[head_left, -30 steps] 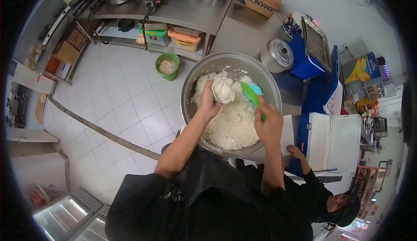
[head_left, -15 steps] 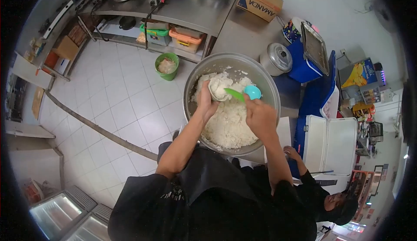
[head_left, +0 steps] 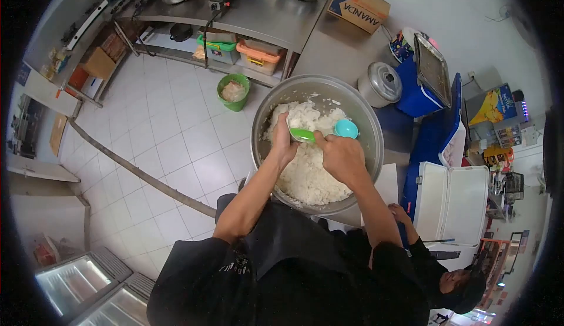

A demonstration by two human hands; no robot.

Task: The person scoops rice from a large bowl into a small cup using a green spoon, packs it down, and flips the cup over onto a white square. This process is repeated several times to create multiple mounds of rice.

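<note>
A large metal pot holds a heap of white rice. Over the rice, my left hand is wrapped round a small bowl, which is mostly hidden by the fingers and a green utensil. My right hand grips that green utensil, its flat end lying against the bowl's rim. A turquoise cup rests on the rice at the right side of the pot, just beyond my right hand.
A lidded metal pot and a blue cooler stand at the right. A green bucket is on the floor at the left. Near an open white cooler, a co-worker has one hand close to my right forearm.
The green utensil has moved left and down onto the bowl's rim, with my right hand following. The view has shifted slightly, so the surroundings appear a little lower and to the right.
</note>
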